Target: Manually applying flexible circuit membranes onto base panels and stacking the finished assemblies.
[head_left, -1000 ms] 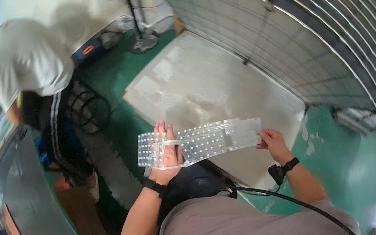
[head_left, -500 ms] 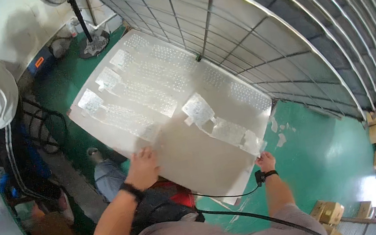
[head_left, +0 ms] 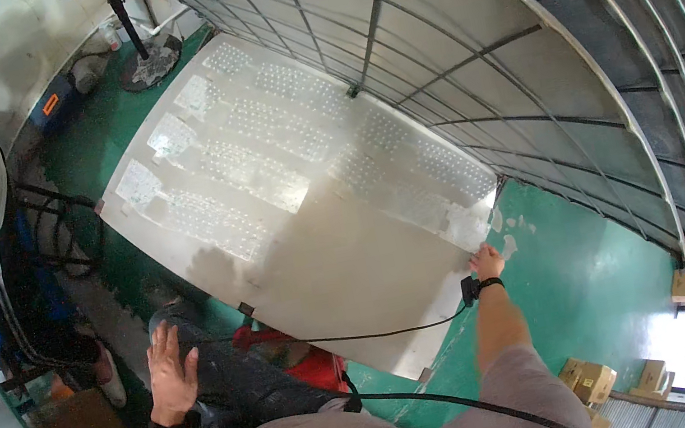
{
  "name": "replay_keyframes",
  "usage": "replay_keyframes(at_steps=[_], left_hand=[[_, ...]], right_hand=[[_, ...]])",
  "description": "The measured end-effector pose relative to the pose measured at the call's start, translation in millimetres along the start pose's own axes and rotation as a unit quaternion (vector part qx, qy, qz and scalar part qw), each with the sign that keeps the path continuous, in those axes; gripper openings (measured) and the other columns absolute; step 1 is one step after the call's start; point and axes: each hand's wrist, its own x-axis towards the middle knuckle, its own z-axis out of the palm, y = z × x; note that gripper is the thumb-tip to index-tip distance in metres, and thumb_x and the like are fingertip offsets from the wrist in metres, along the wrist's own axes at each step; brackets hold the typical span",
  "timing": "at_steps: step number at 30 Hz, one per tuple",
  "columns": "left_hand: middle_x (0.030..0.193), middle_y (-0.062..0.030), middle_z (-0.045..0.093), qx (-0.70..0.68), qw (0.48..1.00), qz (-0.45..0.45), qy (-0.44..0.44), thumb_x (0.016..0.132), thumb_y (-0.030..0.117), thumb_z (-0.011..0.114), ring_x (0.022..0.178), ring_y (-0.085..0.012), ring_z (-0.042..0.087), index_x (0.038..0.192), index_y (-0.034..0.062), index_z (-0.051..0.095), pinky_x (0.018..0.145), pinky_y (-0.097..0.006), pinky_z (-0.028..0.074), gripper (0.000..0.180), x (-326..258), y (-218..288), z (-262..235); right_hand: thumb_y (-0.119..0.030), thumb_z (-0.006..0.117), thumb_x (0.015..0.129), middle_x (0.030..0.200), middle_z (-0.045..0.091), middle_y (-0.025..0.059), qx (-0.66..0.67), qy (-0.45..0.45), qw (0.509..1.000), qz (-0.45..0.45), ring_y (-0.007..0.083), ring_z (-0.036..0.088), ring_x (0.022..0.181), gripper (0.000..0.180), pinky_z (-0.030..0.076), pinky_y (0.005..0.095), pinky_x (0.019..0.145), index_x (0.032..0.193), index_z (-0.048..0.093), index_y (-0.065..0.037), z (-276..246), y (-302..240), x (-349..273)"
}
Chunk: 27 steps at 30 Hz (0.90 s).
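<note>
a clear dotted sheet (head_left: 465, 223) lies on the right part of a pale board (head_left: 359, 257). the right hand (head_left: 487, 262) is at its near end; whether its fingers pinch it, i cannot tell. the left hand (head_left: 171, 374) is empty, fingers extended, apart from the board. more dotted sheets (head_left: 258, 174) lie farther left; wire racks (head_left: 373, 21) rise beyond.

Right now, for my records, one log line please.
left hand: open, empty | right hand: beside dotted sheet, contact unclear | board: more sheets
</note>
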Motion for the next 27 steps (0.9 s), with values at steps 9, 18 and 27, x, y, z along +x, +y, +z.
replay_keyframes(at_steps=[9,18,27], left_hand=[[0.138,-0.0265,0.047,-0.101,0.992,-0.024,0.069,0.092,0.026,0.06,0.127,-0.0438,0.045,0.127,-0.0059,0.053,0.107,-0.049,0.035,0.048,-45,-25,8],[0.111,-0.0166,0.064,-0.197,0.977,-0.045,0.061,0.091,0.028,0.058,0.103,-0.0367,0.06,0.108,0.0005,0.065,0.09,-0.043,0.048,0.033,-110,-13,59],[0.111,-0.0174,0.06,-0.131,0.828,-0.303,0.453,0.09,0.022,0.063,0.102,-0.0363,0.058,0.107,-0.0003,0.061,0.087,-0.043,0.048,0.028,-333,89,9]], right_hand=[[-0.027,0.057,0.093,0.073,0.064,0.0076,-0.016,0.067,0.973,-0.222,0.0177,0.054,0.067,0.032,0.045,0.033,0.067,0.091,0.069,0.003,117,-73,-56],[-0.031,0.051,0.099,0.11,0.064,0.0079,0.052,-0.585,0.775,-0.234,0.0169,0.058,0.098,0.035,0.048,0.0334,0.087,0.111,0.062,0.0,345,-211,-395],[-0.017,0.05,0.101,0.103,0.065,0.0044,0.121,-0.909,0.266,-0.299,0.0111,0.059,0.091,0.023,0.049,0.0264,0.083,0.107,0.065,0.0,207,-234,-781]])
